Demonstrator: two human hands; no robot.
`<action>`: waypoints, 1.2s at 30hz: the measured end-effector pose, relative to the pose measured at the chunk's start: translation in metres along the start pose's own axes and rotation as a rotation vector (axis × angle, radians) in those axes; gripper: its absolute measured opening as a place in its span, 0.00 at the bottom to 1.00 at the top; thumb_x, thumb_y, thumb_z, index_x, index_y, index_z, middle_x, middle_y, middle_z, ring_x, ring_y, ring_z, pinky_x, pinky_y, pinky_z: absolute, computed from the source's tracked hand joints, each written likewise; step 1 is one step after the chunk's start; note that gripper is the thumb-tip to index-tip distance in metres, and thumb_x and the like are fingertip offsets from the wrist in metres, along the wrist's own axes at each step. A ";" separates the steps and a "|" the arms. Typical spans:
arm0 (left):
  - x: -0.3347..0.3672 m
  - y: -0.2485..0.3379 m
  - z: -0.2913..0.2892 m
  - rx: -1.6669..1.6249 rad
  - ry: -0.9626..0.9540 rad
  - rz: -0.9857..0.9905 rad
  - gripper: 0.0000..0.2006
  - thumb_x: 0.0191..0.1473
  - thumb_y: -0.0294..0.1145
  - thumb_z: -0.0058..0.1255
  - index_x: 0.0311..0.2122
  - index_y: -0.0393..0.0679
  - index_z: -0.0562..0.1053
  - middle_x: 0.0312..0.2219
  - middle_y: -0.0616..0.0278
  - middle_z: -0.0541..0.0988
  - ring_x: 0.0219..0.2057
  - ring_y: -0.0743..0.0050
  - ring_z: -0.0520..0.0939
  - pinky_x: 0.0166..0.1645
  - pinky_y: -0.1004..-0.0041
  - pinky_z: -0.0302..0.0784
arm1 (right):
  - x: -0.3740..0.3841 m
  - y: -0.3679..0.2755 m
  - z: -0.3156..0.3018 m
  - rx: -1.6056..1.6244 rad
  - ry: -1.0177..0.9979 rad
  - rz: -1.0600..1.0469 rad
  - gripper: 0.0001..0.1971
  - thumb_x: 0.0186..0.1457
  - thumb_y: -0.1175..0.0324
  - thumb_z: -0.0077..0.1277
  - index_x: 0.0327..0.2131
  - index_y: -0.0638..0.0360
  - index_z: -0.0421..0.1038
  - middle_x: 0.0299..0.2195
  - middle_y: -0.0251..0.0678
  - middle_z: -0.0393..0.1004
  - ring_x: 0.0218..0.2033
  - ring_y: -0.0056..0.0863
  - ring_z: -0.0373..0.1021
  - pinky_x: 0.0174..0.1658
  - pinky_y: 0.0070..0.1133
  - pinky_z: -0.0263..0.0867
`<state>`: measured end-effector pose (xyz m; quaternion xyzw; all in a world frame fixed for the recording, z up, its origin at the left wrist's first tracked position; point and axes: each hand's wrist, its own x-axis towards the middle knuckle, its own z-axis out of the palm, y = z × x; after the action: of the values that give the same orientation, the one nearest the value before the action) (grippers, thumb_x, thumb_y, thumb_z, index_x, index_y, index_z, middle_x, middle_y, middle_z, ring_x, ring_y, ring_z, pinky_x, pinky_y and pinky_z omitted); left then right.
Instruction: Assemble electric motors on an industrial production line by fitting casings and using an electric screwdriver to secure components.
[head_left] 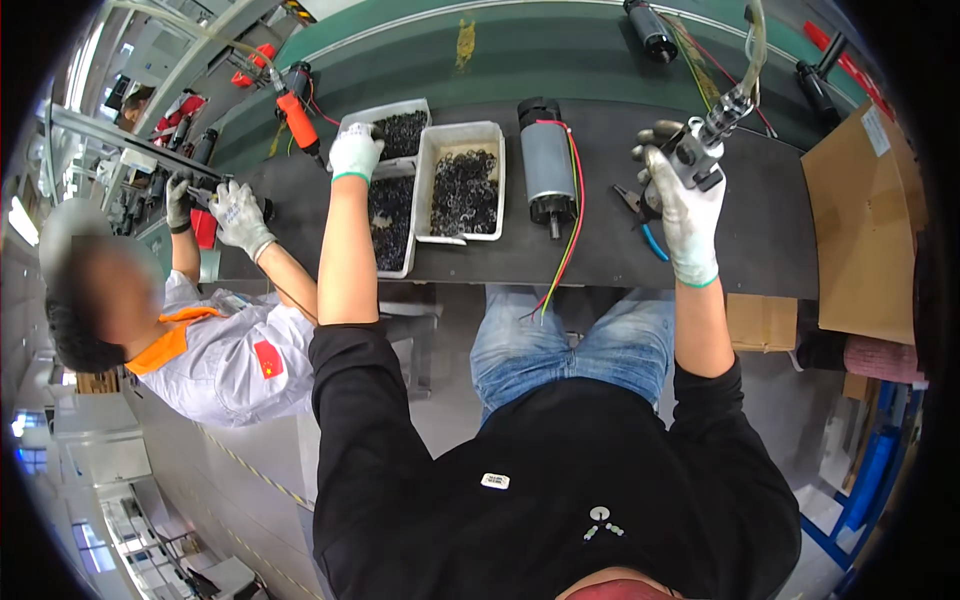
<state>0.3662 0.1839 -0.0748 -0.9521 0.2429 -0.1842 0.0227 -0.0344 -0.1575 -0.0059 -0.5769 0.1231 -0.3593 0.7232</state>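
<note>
The gray motor (548,165) stands at the middle of the dark bench (760,225), its shaft toward the person and its red and yellow-green wires (577,205) trailing over the near edge, with neither hand touching it. Just left, a white tray (502,185) holds small black rings. Beyond it, the left hand (356,152) is at the upper-left tray (410,106), fingers curled; whether they pinch a part, I cannot tell. To the motor's right, the right hand (687,205) is closed around a metal hose-fed tool (702,150), beside blue-handled pliers (655,242). The step in hand looks like picking out a small part with the tool held ready; the next move probably calls for a secure pinch on one piece and a steady grip on the tool. Farther left, a co-worker's gloved hand (240,217) is at the bench.
</note>
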 end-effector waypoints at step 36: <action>-0.220 0.263 -0.145 -1.953 0.002 -0.047 0.16 0.32 0.10 0.63 0.22 0.40 0.69 0.25 0.53 0.80 0.30 0.66 0.80 0.37 0.67 0.77 | -0.027 -0.062 0.019 0.897 -0.256 -0.259 0.18 0.66 0.67 0.51 0.58 0.57 0.67 0.47 0.41 0.75 0.44 0.37 0.70 0.32 0.27 0.71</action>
<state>0.0153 0.0620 -0.0493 -0.5564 0.2697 0.0969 -0.7800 -0.0655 -0.1307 0.0503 -0.2586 -0.2068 -0.3900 0.8592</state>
